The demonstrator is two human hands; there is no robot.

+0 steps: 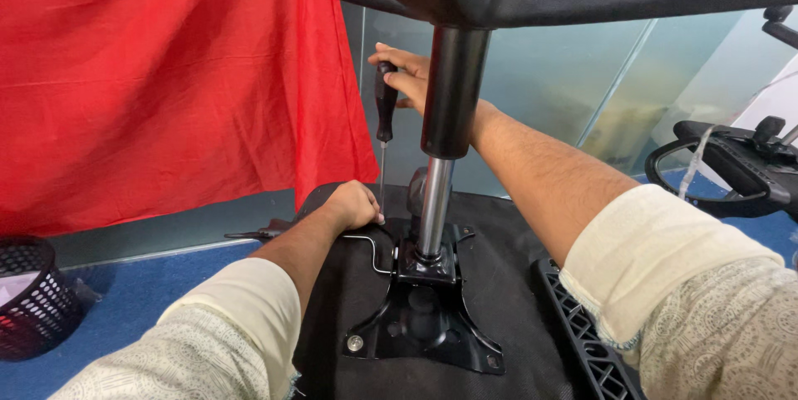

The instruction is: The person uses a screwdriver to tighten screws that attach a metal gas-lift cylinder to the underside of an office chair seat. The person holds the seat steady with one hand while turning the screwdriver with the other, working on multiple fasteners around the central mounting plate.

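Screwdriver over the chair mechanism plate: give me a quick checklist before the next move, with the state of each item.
1. Right hand gripping the screwdriver handle: ok.
2. Screwdriver upright, tip pointing down: ok.
3. Tip seated in a screw: cannot tell, the left hand hides it.
4. Left hand steadying at the plate's far edge: ok.
5. Mechanism plate lying flat on the upturned seat: ok.
6. Gas cylinder standing in the plate: ok.

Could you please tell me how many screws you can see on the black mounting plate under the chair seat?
2: one screw at the mounting plate's near-left corner, another at its near-right corner. Far corners may hide more.
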